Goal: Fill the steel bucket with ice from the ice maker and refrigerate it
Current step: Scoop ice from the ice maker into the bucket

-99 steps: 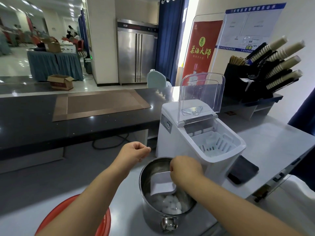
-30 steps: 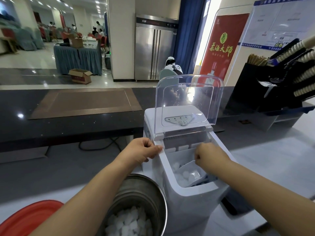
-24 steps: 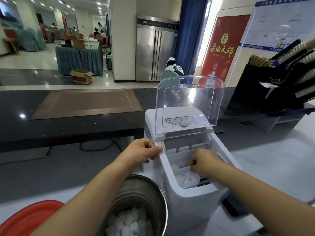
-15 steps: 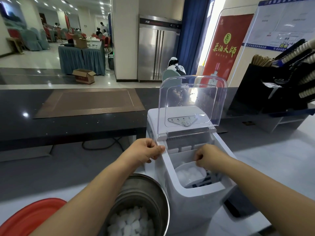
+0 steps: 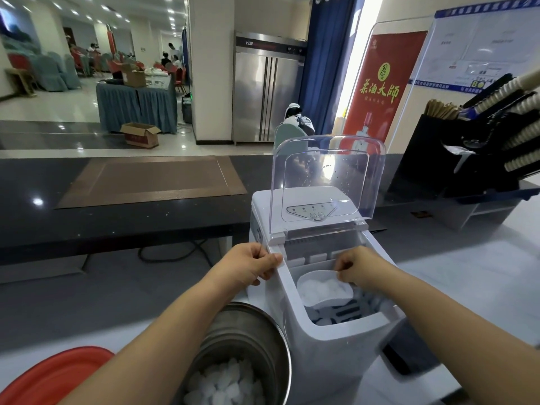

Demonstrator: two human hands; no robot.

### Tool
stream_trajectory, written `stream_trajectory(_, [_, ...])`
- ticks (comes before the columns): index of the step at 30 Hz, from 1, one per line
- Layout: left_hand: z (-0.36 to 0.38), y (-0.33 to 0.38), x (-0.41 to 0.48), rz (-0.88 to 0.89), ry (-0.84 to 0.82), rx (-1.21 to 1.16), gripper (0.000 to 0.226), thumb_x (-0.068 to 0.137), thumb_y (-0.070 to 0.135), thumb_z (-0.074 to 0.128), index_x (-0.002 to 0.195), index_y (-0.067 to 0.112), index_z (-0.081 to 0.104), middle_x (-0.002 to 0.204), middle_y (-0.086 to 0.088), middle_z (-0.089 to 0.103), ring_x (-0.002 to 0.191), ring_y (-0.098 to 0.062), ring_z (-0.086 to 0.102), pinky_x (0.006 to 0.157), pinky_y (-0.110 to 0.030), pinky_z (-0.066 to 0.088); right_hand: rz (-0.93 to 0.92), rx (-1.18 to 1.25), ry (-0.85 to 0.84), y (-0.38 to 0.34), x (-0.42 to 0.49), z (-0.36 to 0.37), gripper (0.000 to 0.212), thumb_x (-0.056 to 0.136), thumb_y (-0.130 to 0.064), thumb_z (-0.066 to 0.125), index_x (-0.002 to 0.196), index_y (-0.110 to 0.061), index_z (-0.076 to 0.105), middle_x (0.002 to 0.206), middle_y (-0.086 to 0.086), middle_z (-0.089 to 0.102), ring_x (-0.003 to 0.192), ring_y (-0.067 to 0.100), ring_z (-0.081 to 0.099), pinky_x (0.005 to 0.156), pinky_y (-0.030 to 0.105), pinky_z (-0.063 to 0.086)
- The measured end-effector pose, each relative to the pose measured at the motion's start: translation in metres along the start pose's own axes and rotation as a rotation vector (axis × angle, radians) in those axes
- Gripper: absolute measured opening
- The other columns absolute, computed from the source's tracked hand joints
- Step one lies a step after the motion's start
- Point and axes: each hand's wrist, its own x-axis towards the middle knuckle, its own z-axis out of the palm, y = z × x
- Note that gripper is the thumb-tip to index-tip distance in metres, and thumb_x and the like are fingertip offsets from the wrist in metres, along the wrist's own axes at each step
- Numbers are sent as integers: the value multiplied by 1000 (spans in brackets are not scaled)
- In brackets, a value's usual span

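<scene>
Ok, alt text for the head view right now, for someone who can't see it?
The right hand holds a white scoop full of ice inside the open ice maker, while the left hand grips its left rim. A steel bucket partly filled with ice stands just left of the machine.

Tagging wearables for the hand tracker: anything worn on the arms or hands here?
Nothing worn that shows: left hand and right hand are bare, with no gloves, rings, watch or bands visible. No sleeves in frame either.

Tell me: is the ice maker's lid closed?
No, the clear lid stands upright, open above the ice maker.
</scene>
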Motion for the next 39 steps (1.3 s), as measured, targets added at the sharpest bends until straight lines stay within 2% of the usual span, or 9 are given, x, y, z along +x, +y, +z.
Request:
stream_trajectory(4, [1,-1,0,-6,5,-20,27,85,33,67,67,17,56,56,7,66,52,0,59,53,-19,46,32,93,51,0,-4,-3,23,84,-4,62,66,-20,62,60,-5,57,51,8,50,48,16,37])
stream_trajectory(12, [8,0,-9,11,66,-56,26,87,33,64,72,13,57,58,5,65,52,-1,58,56,-21,46,87,291,109,-2,-21,-7,20,82,-2,64,67,-14,66,60,1,60,54,16,51,56,26,45])
stream_trajectory(17, [5,2,-20,2,24,-76,26,90,32,60,74,11,60,64,1,64,55,-4,58,58,-21,46,89,405,180,-16,-42,-15,17,81,1,66,66,-6,67,42,-3,53,38,10,42,40,17,36])
stream_trajectory(21, [-7,-2,-28,6,15,-66,26,89,28,62,69,13,59,59,3,63,57,-8,58,60,-23,48,56,486,203,-37,-61,-21,16,81,3,66,67,-4,68,43,1,54,29,3,41,34,14,34])
stream_trajectory(27, [-32,-1,-40,1,46,-58,24,90,24,62,74,6,59,57,1,62,50,-7,54,53,-19,47,29,464,184,-71,-86,-11,11,81,-4,68,71,-9,71,53,5,61,36,7,46,42,22,39])
stream_trajectory(30, [-44,-7,-49,-13,50,-75,24,90,20,62,72,5,56,59,-5,60,50,-9,51,49,-16,45,11,484,173,-87,-97,1,14,80,-4,67,67,-10,70,47,1,60,32,5,45,39,17,37])
stream_trajectory(34, [-59,-23,-57,-26,56,51,23,86,17,66,66,11,56,63,-2,59,57,-11,51,56,-22,43,15,425,176,-103,-107,21,20,77,-7,68,60,-17,68,44,-5,60,31,0,45,39,16,37])
stream_trajectory(37, [-67,-35,-60,-44,68,135,16,81,7,68,68,15,64,66,2,63,58,-4,53,60,-21,41,19,380,177,-110,-114,38,19,74,-4,64,58,-14,68,44,-3,59,36,7,47,43,18,38])
stream_trajectory(39, [-71,-42,-61,-63,62,175,17,81,3,67,71,17,68,73,2,67,67,-6,58,62,-20,43,18,335,188,-112,-116,51,18,72,-4,63,58,-14,67,48,-2,60,44,13,51,48,22,41])
